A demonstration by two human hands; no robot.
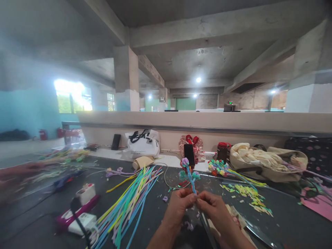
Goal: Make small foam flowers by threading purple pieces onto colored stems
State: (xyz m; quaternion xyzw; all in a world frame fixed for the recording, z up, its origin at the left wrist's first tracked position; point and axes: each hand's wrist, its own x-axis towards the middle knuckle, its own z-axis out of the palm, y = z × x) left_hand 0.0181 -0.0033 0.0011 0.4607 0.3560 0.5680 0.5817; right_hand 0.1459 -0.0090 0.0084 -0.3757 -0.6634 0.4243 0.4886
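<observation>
Left hand (178, 204) and right hand (213, 207) together pinch the stem of a small craft flower (188, 173) above the dark counter (285, 221), with colourful straws (129, 204) lying to the left.

No legible txt anywhere.

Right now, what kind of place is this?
Probably a craft workshop in a bare concrete building. Both hands hold a small fuzzy flower stem, with colourful stems and cut scraps on the dark table.
</observation>
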